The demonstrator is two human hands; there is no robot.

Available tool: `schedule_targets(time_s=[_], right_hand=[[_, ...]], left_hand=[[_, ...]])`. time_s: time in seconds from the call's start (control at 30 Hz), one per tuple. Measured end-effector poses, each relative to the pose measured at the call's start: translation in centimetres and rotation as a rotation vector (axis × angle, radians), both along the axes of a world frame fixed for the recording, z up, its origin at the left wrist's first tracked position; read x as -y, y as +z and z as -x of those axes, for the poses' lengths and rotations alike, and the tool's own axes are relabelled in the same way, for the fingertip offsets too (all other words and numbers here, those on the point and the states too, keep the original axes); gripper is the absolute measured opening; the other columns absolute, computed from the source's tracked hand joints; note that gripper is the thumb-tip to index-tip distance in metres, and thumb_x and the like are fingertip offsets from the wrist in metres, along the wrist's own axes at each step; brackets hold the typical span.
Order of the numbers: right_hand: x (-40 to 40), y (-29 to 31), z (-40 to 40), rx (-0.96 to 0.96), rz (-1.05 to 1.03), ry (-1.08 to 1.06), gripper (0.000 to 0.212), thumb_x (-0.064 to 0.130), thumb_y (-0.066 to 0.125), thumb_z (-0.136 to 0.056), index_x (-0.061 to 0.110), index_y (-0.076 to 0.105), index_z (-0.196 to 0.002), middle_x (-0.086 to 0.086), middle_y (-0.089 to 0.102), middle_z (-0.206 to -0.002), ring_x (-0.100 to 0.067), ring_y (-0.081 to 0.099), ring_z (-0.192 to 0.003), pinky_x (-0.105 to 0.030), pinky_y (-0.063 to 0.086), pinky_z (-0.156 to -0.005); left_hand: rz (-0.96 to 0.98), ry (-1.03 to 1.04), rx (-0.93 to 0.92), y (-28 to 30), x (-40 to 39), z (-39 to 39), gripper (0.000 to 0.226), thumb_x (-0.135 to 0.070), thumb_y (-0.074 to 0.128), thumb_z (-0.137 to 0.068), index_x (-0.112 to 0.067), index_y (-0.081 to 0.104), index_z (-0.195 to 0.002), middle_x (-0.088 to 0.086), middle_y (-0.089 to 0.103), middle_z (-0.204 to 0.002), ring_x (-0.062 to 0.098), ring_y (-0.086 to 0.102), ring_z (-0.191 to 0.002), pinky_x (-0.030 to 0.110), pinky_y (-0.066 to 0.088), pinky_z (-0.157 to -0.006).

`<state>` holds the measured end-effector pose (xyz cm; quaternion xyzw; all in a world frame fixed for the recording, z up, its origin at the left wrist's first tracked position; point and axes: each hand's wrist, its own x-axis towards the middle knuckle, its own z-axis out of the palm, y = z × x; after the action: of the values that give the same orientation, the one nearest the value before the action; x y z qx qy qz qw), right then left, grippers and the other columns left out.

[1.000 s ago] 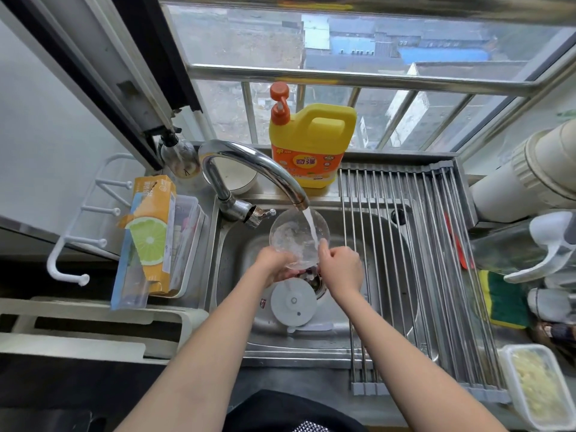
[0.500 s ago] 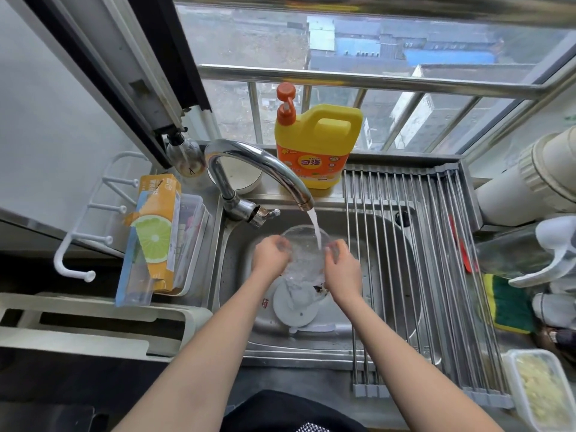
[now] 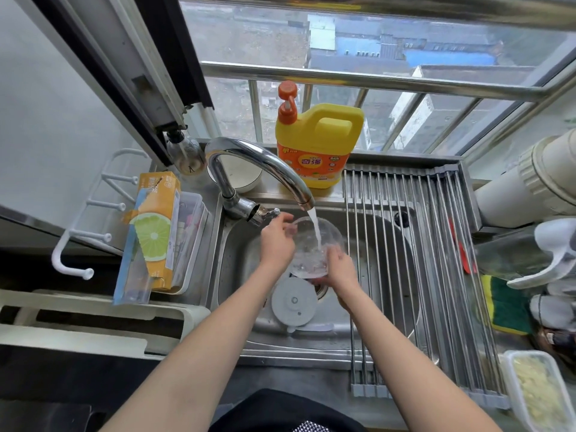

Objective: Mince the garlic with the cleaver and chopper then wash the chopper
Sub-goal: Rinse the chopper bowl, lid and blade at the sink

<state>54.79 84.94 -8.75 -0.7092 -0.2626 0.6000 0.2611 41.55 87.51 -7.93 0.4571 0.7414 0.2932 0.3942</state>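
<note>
The clear chopper bowl point(image 3: 324, 236) is held over the steel sink point(image 3: 383, 244) under water running from the curved tap point(image 3: 258, 160). My left hand point(image 3: 276, 241) grips the bowl's left rim. My right hand point(image 3: 341, 268) holds it from below at the near right. The water stream falls into the bowl. The chopper's grey round lid point(image 3: 294, 302) lies on the sink floor just in front of the bowl. A plastic tub of minced garlic point(image 3: 539, 391) sits at the bottom right.
A roll-up metal drying rack point(image 3: 417, 260) covers the sink's right half. A yellow detergent bottle point(image 3: 318, 145) stands behind the tap. A lime-printed box point(image 3: 156, 232) stands left of the sink. A green-yellow sponge point(image 3: 508, 304) and spray bottle point(image 3: 530, 254) lie at right.
The bowl has been turned and tipped between my hands under the stream. My left hand moved up to the far left rim and my right hand dropped under the near side.
</note>
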Motion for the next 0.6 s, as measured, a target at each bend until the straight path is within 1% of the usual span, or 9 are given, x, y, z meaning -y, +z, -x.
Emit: schedule_targets(time_s=[0.03, 0.1, 0.2, 0.27, 0.33, 0.4, 0.47, 0.53, 0.6], right_hand=[[-0.1, 0.1, -0.2, 0.053, -0.128, 0.048, 0.018, 0.026, 0.039, -0.101, 0.017, 0.052, -0.110, -0.010, 0.061, -0.113, -0.027, 0.063, -0.093, -0.049, 0.056, -0.080], [-0.1, 0.5, -0.6, 0.051, -0.318, 0.122, 0.030, 0.013, 0.040, -0.099, 0.027, 0.046, -0.125, 0.008, 0.057, -0.111, -0.015, 0.061, -0.099, -0.039, 0.056, -0.083], [0.6, 0.9, -0.8, 0.122, -0.528, 0.210, 0.062, -0.012, 0.046, -0.087, 0.035, 0.043, -0.128, 0.007, 0.052, -0.120, 0.001, 0.055, -0.104, -0.013, 0.048, -0.084], [1.3, 0.7, -0.7, 0.208, -0.596, 0.252, 0.071, -0.020, 0.046, -0.077, 0.032, 0.043, -0.126, -0.002, 0.044, -0.125, 0.002, 0.050, -0.105, -0.008, 0.043, -0.086], [2.0, 0.5, -0.5, 0.278, -0.622, 0.300, 0.073, -0.019, 0.048, -0.075, 0.032, 0.039, -0.126, -0.001, 0.037, -0.127, -0.008, 0.052, -0.103, -0.020, 0.049, -0.083], [2.5, 0.5, -0.5, 0.414, -0.653, 0.322, 0.066, -0.012, 0.052, -0.079, 0.030, 0.036, -0.128, 0.000, 0.036, -0.127, -0.014, 0.051, -0.100, -0.019, 0.046, -0.073], [2.6, 0.4, -0.8, 0.504, -0.625, 0.401, 0.064, -0.010, 0.050, -0.082, 0.025, 0.031, -0.132, -0.004, 0.038, -0.128, -0.018, 0.050, -0.100, -0.017, 0.044, -0.070], [2.9, 0.5, -1.1, 0.388, -0.497, 0.535, 0.070, -0.007, 0.050, -0.080, 0.032, 0.021, -0.131, -0.006, 0.044, -0.124, -0.028, 0.058, -0.094, -0.038, 0.054, -0.071], [2.7, 1.2, -1.5, 0.063, -0.292, 0.501, 0.067, -0.006, 0.054, -0.079, 0.034, 0.023, -0.124, -0.009, 0.046, -0.123, -0.034, 0.061, -0.098, -0.053, 0.055, -0.080]], left_hand=[[0.058, 0.029, 0.034, -0.1, 0.0, 0.0, 0.030, 0.001, 0.051, -0.089, -0.010, 0.059, -0.116, 0.005, 0.066, -0.101, 0.020, 0.065, -0.091, 0.028, 0.050, -0.075], [0.298, 0.174, 0.242, -0.1, 0.3, 0.0, 0.030, -0.017, 0.056, -0.095, -0.008, 0.054, -0.123, 0.014, 0.063, -0.114, 0.026, 0.067, -0.087, 0.034, 0.055, -0.070], [0.671, 0.355, 0.924, 0.1, 0.5, -0.7, 0.048, -0.036, 0.052, -0.097, -0.002, 0.043, -0.130, 0.029, 0.055, -0.126, 0.040, 0.062, -0.105, 0.043, 0.053, -0.081], [0.650, 0.409, 1.377, 0.2, 0.5, -1.0, 0.038, -0.034, 0.050, -0.098, -0.002, 0.052, -0.118, 0.027, 0.061, -0.114, 0.038, 0.062, -0.102, 0.047, 0.050, -0.089], [0.554, 0.567, 1.675, 0.5, 0.8, -1.2, 0.034, -0.030, 0.039, -0.100, -0.003, 0.058, -0.106, 0.025, 0.067, -0.097, 0.037, 0.066, -0.088, 0.048, 0.054, -0.083], [0.506, 0.704, 1.727, 0.4, 1.1, -1.2, 0.056, -0.038, 0.021, -0.104, 0.003, 0.060, -0.105, 0.029, 0.069, -0.087, 0.041, 0.068, -0.076, 0.050, 0.057, -0.064], [0.472, 0.668, 1.666, 0.6, 1.2, -0.8, 0.076, -0.054, 0.013, -0.100, 0.005, 0.061, -0.102, 0.028, 0.070, -0.083, 0.039, 0.070, -0.067, 0.045, 0.057, -0.054], [0.458, 0.552, 1.495, 1.0, 1.1, -0.7, 0.064, -0.055, 0.026, -0.099, -0.001, 0.060, -0.106, 0.021, 0.072, -0.081, 0.030, 0.072, -0.067, 0.034, 0.058, -0.053], [0.446, 0.516, 1.297, 1.5, 0.8, -0.4, 0.051, -0.046, 0.033, -0.100, -0.003, 0.058, -0.113, 0.012, 0.073, -0.077, 0.019, 0.072, -0.069, 0.026, 0.057, -0.050]])
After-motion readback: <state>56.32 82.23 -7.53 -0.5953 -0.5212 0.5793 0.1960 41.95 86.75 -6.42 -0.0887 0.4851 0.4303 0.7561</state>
